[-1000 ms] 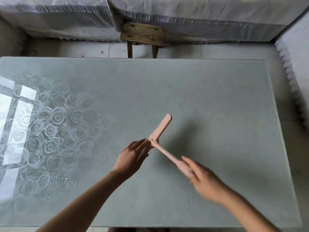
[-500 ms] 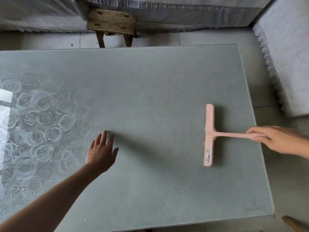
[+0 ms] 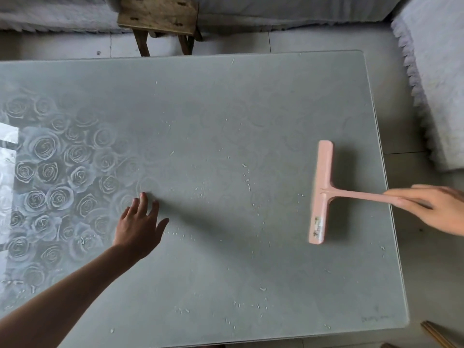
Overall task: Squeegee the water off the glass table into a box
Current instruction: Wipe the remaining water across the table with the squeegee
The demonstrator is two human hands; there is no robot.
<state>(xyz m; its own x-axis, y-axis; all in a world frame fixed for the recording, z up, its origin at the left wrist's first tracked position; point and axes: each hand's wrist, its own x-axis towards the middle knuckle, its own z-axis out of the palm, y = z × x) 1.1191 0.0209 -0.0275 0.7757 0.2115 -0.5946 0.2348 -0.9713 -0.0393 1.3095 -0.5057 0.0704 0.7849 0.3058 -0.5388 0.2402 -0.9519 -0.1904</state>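
a wide rectangular glass table (image 3: 226, 109), frosted grey-green with a pale rose pattern printed across its left part, fills most of the view. white quilted fabric covers (image 3: 437, 84) hang over furniture beyond the far edge and off the right side. a worn brown wooden stool (image 3: 158, 13) stands on the tiled floor past the far edge.

the pink plastic t-shaped squeegee (image 3: 322, 192) is over the right part of the table, near its right edge. its long flat blade bar runs from near to far, a scuffed label sits toward its near end, and its shadow lies close along its right side. the thin handle points right, out past the table's edge.

the right hand (image 3: 437, 209) grips the handle's end, one finger stretched along it. the left hand (image 3: 138, 224) has its fingers spread and straight over the roses, holding nothing; whether it touches the glass is unclear.

small white droplets (image 3: 247, 183) are scattered over the glass between the hands and toward the near edge.
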